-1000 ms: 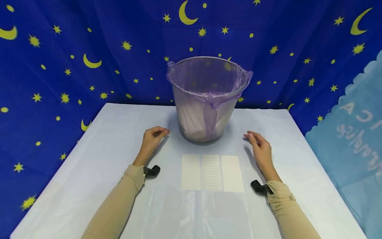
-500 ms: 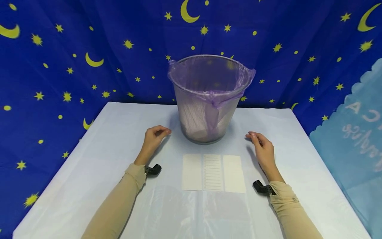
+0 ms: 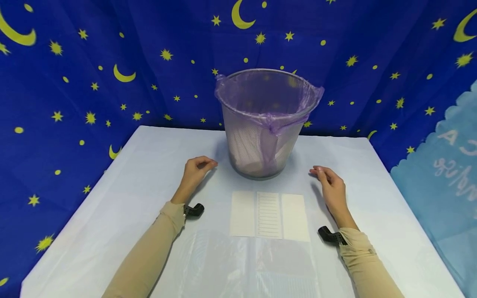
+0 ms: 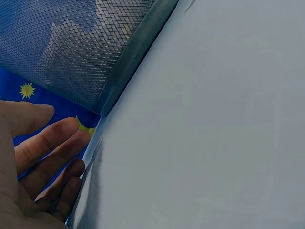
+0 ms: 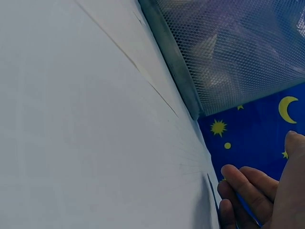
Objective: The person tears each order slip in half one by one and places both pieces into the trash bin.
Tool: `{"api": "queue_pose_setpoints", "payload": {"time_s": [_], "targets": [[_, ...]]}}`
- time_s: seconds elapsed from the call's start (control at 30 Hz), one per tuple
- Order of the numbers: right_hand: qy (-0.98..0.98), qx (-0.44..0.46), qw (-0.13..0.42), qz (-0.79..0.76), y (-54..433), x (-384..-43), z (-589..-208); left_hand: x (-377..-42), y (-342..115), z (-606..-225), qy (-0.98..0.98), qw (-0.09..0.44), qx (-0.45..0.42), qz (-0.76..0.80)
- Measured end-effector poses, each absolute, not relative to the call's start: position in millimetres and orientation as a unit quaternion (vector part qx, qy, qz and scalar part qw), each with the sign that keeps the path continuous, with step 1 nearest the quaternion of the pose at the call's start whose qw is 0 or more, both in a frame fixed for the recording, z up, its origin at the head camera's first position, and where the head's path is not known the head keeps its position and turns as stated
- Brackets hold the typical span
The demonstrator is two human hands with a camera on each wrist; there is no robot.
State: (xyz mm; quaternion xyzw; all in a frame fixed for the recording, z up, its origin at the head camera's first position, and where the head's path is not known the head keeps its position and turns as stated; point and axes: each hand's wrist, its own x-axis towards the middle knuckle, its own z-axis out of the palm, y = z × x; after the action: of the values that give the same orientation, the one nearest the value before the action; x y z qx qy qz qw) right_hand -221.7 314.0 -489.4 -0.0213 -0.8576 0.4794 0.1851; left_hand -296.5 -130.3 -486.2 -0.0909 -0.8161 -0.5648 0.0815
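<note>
A mesh wastebasket (image 3: 244, 145) lined with a thin purple plastic bag (image 3: 273, 124) stands upright at the back middle of the table. The bag folds over the rim and is bunched in a knot at the front. To the basket's left, my left hand (image 3: 194, 171) rests at the table with loosely bent fingers and nothing in them. My right hand (image 3: 333, 188) lies likewise on the other side, a little farther from the basket. Both wrist views show the relaxed fingers apart from the mesh wall (image 4: 86, 47).
In front of the basket lie pale paper strips (image 3: 243, 213), the middle one printed with lines (image 3: 269, 215). A clear plastic sheet (image 3: 238, 269) covers the near part of the white table (image 3: 123, 198). Behind hangs a blue cloth with moons and stars (image 3: 179, 37); a light-blue cloth (image 3: 439, 178) hangs right.
The head view has shifted slightly, so everything sits a little farther right in it. Both hands keep their places and poses beside the basket.
</note>
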Motion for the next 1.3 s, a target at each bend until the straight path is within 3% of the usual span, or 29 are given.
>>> {"api": "queue_pose_setpoints", "payload": {"time_s": [0.93, 1.3], "targets": [[-0.834, -0.009, 0.187, 0.518, 314, -225, -486, -297, -130, -484, -0.822, 0.088, -0.103, -0.553], [-0.830, -0.014, 0.159, 0.534, 303, -214, -469, -298, -131, -486, -0.823, 0.084, -0.095, -0.554]]}}
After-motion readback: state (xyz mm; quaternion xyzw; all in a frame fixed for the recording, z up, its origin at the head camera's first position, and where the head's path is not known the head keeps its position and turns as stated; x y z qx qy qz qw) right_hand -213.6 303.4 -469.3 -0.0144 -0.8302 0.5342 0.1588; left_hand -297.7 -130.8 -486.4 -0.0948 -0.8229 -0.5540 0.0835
